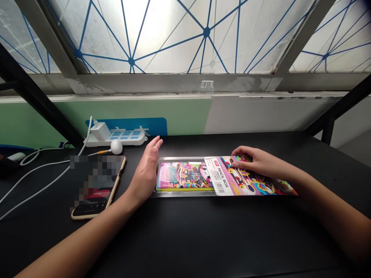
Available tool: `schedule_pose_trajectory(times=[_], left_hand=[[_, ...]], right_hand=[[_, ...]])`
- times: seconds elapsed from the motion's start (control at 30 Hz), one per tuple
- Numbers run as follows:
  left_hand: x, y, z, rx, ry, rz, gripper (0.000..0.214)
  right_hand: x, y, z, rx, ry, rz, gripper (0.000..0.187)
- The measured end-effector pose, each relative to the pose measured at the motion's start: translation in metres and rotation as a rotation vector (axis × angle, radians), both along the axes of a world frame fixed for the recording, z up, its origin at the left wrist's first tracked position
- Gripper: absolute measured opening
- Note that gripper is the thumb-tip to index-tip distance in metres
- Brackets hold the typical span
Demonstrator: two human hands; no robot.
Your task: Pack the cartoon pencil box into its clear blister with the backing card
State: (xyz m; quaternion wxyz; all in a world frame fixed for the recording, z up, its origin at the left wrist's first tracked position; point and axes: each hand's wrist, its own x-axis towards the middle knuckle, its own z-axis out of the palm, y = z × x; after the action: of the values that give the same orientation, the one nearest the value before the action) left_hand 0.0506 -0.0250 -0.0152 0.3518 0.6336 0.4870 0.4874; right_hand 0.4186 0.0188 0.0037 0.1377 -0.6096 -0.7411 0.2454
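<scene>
A colourful pencil box [182,175] with a cartoon print lies in a clear plastic tray [185,194] on the dark table. A bright printed card [224,179], marked "PENCIL BOX" and with a barcode, covers the right part of the box and tray and reaches out to the right. My left hand [148,168] stands on edge against the tray's left end, its fingers stretched out and holding nothing. My right hand [255,160] grips the card near its far edge, thumb on top and fingers bent. Part of the fingers' hold is hidden.
A phone [98,193] lies left of my left forearm. Behind it are a white power strip [127,135] with a plugged-in adapter [100,131], white cables [43,165] and a round white object [116,146]. The wall and window rise behind the table [191,239]; dark metal bars slant at both sides.
</scene>
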Motion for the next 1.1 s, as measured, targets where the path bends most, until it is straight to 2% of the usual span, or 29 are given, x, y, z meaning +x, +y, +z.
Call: schedule_pose_trajectory(times=[0.1,0.2,0.53,0.63,0.7,0.8,0.9,1.03,1.1], left_hand=[[0.001,0.0,-0.005,0.005,-0.028,0.029,0.06],[0.001,0.0,-0.006,0.004,-0.057,0.037,0.06],[0.003,-0.004,0.006,0.028,-0.079,0.068,0.05],[0.002,-0.002,0.006,-0.01,-0.04,0.054,0.05],[0.0,-0.002,0.005,-0.032,0.078,0.006,0.048],[-0.001,-0.004,0.006,0.023,0.452,-0.108,0.048],[-0.002,-0.007,0.009,0.086,0.747,-0.158,0.048],[-0.002,-0.006,0.01,0.099,0.842,-0.146,0.052],[-0.002,-0.004,0.01,0.125,0.86,-0.141,0.053]], right_hand=[[-0.012,0.0,-0.001,0.096,-0.025,0.04,0.054],[-0.037,0.001,-0.002,0.171,-0.046,0.128,0.052],[-0.16,0.01,0.008,0.151,-0.115,0.357,0.037],[-0.187,0.009,0.007,0.173,-0.131,0.397,0.034],[-0.195,0.008,0.006,0.214,-0.137,0.405,0.03],[-0.185,0.004,0.008,0.288,-0.137,0.39,0.028],[-0.149,0.0,0.01,0.337,-0.132,0.325,0.031],[-0.087,-0.006,0.007,0.308,-0.133,0.184,0.037],[-0.066,-0.009,0.003,0.295,-0.146,0.119,0.039]])
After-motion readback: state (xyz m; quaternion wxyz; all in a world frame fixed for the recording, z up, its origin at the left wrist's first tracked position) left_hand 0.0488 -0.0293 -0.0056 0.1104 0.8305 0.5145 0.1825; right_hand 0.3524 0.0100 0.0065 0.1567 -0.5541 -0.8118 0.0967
